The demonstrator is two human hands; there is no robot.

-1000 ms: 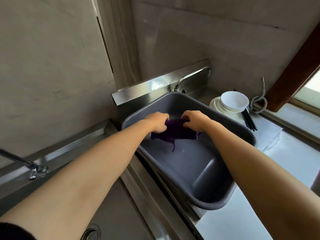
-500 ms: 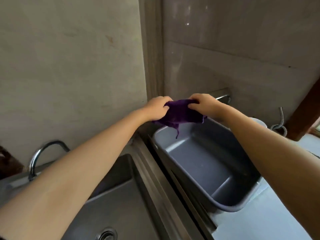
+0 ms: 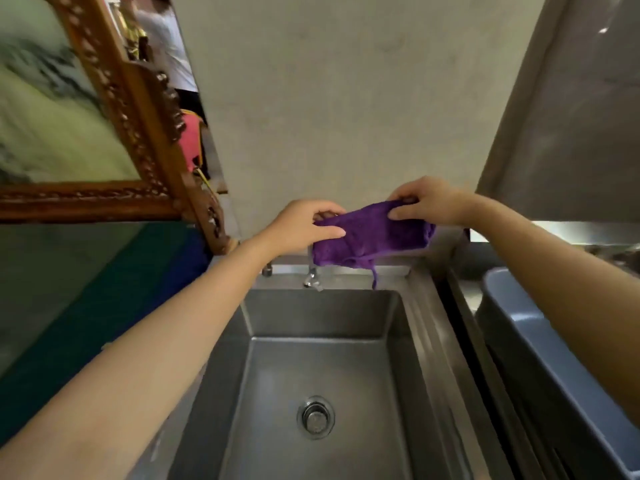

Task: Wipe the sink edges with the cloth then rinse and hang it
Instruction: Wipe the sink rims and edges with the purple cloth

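Steel sink [image 3: 408, 327] fills lower centre, basin dry-looking, drain [image 3: 315, 417] in the middle of the floor. Grey plastic tub [image 3: 540, 341] just right of it, apart from the sink, across the raised divider. Carved wooden frame [image 3: 145, 140] leaning at upper left, clear of the work. Bare wall behind.

Purple cloth [image 3: 374, 237] held in the air over the back edge of the sink, above the tap spout [image 3: 313, 280], not touching steel. Stretched between both hands, folded into a band, loose thread hanging off the lower right corner. Likely held wide to flatten it: either for draping over something at the back or for getting it under the spout. Cannot tell which; no water running, no hook or rail visible.

Left hand [image 3: 304, 226]: thumb and fingers [image 3: 329, 232] pinching the cloth's left end. Right hand [image 3: 429, 206]: fingertips pinching the top right edge, palm down. Two-point grip keeps the cloth taut and off the wet rim.

Step judged: rinse or hang stage.
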